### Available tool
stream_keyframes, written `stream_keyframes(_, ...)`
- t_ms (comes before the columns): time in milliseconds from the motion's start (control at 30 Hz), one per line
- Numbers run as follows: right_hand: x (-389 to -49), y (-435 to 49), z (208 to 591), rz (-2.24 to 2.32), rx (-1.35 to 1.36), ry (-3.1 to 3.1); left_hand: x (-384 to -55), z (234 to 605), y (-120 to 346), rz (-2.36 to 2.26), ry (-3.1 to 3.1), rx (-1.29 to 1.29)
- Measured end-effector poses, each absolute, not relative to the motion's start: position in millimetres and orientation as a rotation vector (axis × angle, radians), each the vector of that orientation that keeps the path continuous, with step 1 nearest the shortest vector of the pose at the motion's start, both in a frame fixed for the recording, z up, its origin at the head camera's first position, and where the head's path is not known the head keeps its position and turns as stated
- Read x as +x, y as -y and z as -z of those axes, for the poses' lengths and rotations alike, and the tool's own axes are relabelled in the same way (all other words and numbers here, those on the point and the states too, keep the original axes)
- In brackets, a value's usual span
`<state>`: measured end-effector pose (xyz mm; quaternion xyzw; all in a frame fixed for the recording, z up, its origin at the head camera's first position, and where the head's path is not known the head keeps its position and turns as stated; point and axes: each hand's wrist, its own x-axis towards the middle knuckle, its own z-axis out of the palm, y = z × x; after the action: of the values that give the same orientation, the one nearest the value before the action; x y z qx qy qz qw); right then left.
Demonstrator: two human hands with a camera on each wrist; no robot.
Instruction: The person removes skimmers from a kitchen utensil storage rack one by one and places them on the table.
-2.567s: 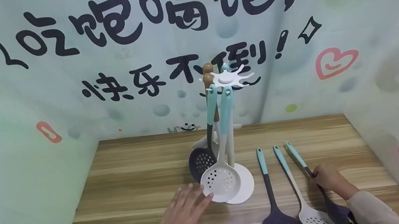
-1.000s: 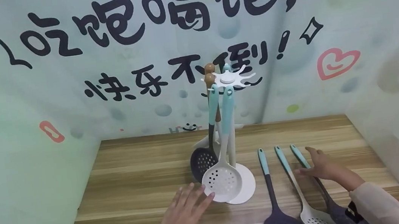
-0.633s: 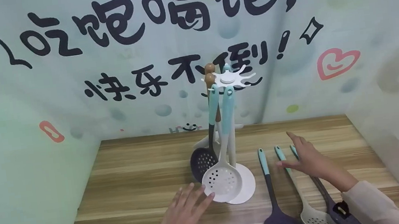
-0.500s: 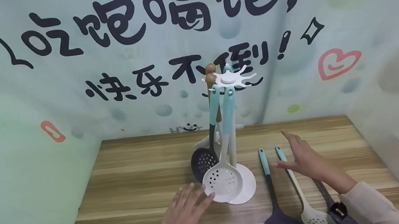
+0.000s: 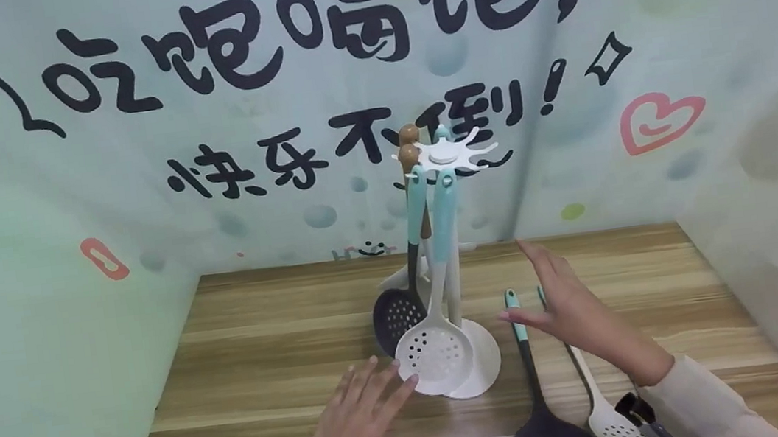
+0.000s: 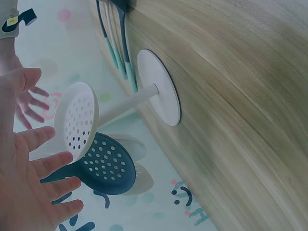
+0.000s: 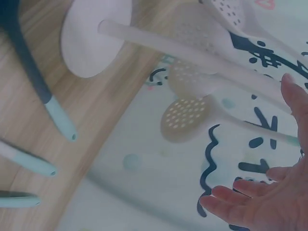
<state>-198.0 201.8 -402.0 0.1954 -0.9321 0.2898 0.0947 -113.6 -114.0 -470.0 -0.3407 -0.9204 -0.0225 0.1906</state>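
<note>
Plainly, the pale green fabric backdrop with black lettering (image 5: 135, 205) fills most of our view, above the brown wood-grain tabletop (image 5: 266, 367). On that we see the white upright stand with a round base and spoked top (image 5: 487, 366). To its right lie the dark grey turner with a teal handle (image 5: 551, 436), the cream slotted turner with a teal handle (image 5: 619, 428) and the outermost teal-handled utensil (image 7: 17, 201) (largely under the beige sleeve (image 5: 701, 403) in the head view). The white perforated skimmer (image 5: 443, 353) and the dark grey perforated skimmer (image 5: 397, 314) hang from the stand.

The bare left hand (image 5: 356, 430) stays spread beside the white skimmer, gripping nothing; we cannot tell whether a fingertip touches its rim. The bare right hand (image 5: 574, 303) is wide open, thumb well apart, also without a hold. It has just left the outermost utensil and moved over the turner handles toward the stand. We judge that utensil let go, with nothing being carried across.
</note>
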Motion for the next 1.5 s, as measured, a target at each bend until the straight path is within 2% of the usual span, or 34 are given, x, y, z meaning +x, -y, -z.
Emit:
stream_keyframes(433, -193, -168, 387, -0.953, 0.638, 2.522, -113, 471, 114, 0.052, 2.618, -0.971)
stream_keyframes(967, -188, -129, 391, -1.230, 0.845, 2.235, -112, 470, 113, 0.050, 2.601, -0.969)
stream_keyframes(1267, -188, -114, 396, -1.508, 0.804, 2.265, -114, 473, 114, 0.007, 2.529, -0.967)
stream_keyframes(1500, -190, -111, 399, -1.613, 0.644, 2.329, -115, 474, 114, 0.015, 2.494, -0.968)
